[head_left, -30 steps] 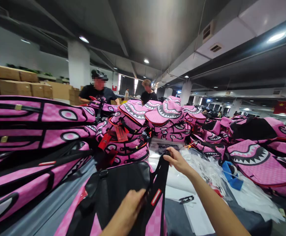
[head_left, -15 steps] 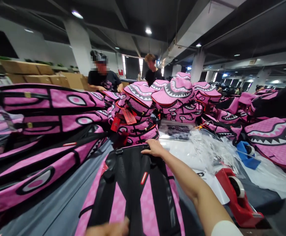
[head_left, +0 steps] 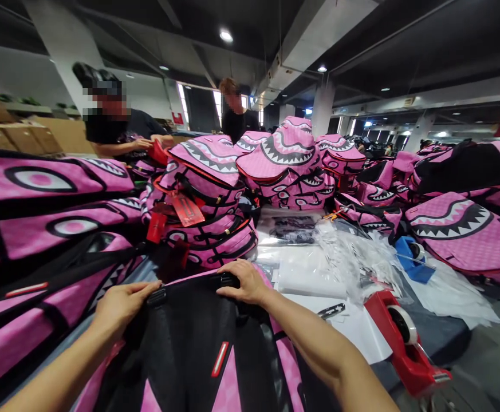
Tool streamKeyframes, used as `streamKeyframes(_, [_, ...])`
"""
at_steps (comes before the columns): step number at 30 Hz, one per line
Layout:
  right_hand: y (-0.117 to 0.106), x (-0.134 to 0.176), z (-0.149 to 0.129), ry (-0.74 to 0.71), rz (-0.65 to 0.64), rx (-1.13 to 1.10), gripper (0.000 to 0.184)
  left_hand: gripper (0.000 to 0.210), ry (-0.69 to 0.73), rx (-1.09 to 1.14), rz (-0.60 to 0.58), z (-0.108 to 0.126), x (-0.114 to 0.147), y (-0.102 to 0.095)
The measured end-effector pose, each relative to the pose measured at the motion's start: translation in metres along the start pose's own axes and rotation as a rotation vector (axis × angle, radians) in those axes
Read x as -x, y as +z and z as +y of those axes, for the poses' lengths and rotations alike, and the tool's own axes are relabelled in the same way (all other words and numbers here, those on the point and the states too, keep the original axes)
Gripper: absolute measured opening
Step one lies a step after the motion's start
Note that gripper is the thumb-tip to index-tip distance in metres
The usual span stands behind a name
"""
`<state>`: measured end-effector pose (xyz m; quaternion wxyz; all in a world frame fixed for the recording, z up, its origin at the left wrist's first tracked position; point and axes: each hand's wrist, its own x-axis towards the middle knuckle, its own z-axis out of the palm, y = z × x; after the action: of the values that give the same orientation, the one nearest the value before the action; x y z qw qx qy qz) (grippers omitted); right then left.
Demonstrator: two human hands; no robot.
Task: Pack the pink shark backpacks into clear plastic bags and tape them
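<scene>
A pink and black backpack (head_left: 189, 326) lies in front of me with its black strap side up. At its top left corner, my left hand (head_left: 123, 306) is closed, thumb and fingers pinching the black strap end by a buckle. Opposite it, my right hand (head_left: 245, 283) curls around the top right corner, with its fingers at the other black buckle. A small red and white label (head_left: 220, 359) shows on the right strap. The lower part of the backpack runs out of the picture.
Pink shark-mouth backpacks (head_left: 56, 177) are stacked at left, and more pink bags (head_left: 275, 154) are piled ahead. On the right are clear plastic bags (head_left: 339, 246), a red tape dispenser (head_left: 408, 343), a blue tape dispenser (head_left: 413, 260) and a utility knife (head_left: 332, 311). Two people stand behind the piles.
My left hand has risen from the backpack's lower part to its top left corner. My right hand stays at the top right. The view has swung right, and one person now holds something red.
</scene>
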<state>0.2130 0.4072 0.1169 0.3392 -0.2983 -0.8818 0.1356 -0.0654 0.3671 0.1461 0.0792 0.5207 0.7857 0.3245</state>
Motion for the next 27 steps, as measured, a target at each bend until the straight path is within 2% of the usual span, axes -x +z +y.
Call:
streamKeyframes(3, [0.005, -0.002, -0.007, -0.029, -0.018, -0.007, 0.041, 0.026, -0.037, 0.017, -0.082, -0.004, 0.007, -0.007])
streamKeyframes(6, [0.008, -0.002, -0.02, -0.048, -0.01, 0.031, 0.042, 0.045, 0.039, 0.088, -0.062, -0.01, 0.031, -0.01])
streamKeyframes(10, [0.011, 0.011, -0.04, -0.032, 0.001, 0.113, 0.044, 0.059, 0.241, 0.105, 0.076, -0.021, 0.074, -0.002])
streamKeyframes(12, [0.011, 0.025, -0.049, -0.051, -0.007, 0.132, 0.046, 0.058, 0.31, 0.08, 0.164, -0.03, 0.095, 0.005])
streamKeyframes(14, [0.01, 0.044, -0.053, -0.083, -0.018, 0.136, 0.046, 0.051, 0.365, 0.056, 0.204, -0.041, 0.117, 0.013])
streamKeyframes(17, [0.006, 0.072, -0.051, -0.102, -0.05, 0.121, 0.042, 0.041, 0.437, 0.025, 0.153, -0.057, 0.149, 0.026])
streamKeyframes(19, [0.005, 0.082, -0.044, -0.054, -0.119, 0.105, 0.04, 0.04, 0.461, 0.002, 0.075, -0.065, 0.16, 0.034])
streamKeyframes(22, [0.01, 0.069, -0.027, 0.111, -0.276, 0.125, 0.037, 0.039, 0.472, -0.039, -0.054, -0.064, 0.143, 0.05])
streamKeyframes(24, [0.02, 0.045, -0.011, 0.192, -0.35, 0.162, 0.032, 0.034, 0.467, -0.075, -0.121, -0.055, 0.111, 0.063])
streamKeyframes(27, [0.036, 0.004, 0.012, 0.24, -0.386, 0.222, 0.026, 0.031, 0.408, -0.142, -0.157, -0.037, 0.058, 0.076])
